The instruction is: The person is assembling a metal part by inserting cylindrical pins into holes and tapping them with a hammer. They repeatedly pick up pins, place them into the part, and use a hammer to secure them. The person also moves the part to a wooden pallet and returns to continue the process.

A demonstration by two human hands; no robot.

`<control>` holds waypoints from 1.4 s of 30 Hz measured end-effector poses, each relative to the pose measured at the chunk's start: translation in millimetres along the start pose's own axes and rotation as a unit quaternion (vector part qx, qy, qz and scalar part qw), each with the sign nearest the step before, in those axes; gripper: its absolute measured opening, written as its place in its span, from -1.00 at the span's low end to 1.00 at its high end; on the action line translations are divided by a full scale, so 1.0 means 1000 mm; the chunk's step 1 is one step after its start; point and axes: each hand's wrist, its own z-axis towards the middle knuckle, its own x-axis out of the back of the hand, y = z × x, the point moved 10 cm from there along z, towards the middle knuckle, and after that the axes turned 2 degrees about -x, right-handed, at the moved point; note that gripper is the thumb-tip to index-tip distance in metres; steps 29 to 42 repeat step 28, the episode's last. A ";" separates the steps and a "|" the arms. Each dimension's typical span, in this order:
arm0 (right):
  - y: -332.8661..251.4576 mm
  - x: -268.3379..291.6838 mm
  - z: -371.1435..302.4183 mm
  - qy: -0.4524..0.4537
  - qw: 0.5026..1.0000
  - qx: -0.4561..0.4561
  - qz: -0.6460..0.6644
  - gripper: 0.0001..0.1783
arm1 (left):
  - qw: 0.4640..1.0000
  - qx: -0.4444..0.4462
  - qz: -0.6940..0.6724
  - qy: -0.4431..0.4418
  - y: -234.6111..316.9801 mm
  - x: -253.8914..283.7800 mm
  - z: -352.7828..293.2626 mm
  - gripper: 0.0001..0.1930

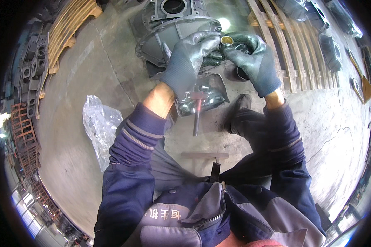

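Observation:
In front of me, my right hand [254,57], in a grey-green coated glove, pinches a small gold-coloured metal ring [226,40], its round opening turned up toward me. My left hand [196,51], gloved alike, is close beside it with its fingers curled together. What those fingers hold, if anything, is hidden. Just beyond the left hand stands a large grey cast metal housing [181,29] with a wide flange. Below the hands, a hammer [197,109] lies over an open container [210,90] with shiny metal parts inside. A dark round cup-shaped thing [240,74] is partly hidden under my right hand.
Clear plastic sheeting [98,123] lies on the concrete floor at left. Wooden pallets stand at the far left [72,24] and right [290,49]. Grey castings [329,51] lie at the right, more [35,68] along the left. A small wooden stool [204,155] is between my legs.

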 end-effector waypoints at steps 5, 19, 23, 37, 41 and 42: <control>-0.028 0.002 -0.003 0.022 0.982 0.146 -0.117 -0.60 | 1.000 -0.011 0.002 -0.022 0.003 -0.004 -0.002 -0.66; -0.051 -0.003 -0.018 0.073 0.880 0.315 -0.347 -0.59 | 0.996 -0.063 0.057 -0.009 0.003 -0.008 0.007 -0.59; -0.047 -0.006 -0.017 0.054 0.873 0.309 -0.372 -0.60 | 0.995 -0.062 0.082 -0.018 -0.001 -0.007 0.012 -0.62; -0.042 -0.006 -0.018 0.053 0.864 0.295 -0.404 -0.57 | 0.982 -0.087 0.159 -0.055 -0.001 -0.009 0.014 -0.60; -0.042 -0.006 -0.018 0.053 0.864 0.295 -0.404 -0.57 | 0.982 -0.087 0.159 -0.055 -0.001 -0.009 0.014 -0.60; -0.042 -0.006 -0.018 0.053 0.864 0.295 -0.404 -0.57 | 0.982 -0.087 0.159 -0.055 -0.001 -0.009 0.014 -0.60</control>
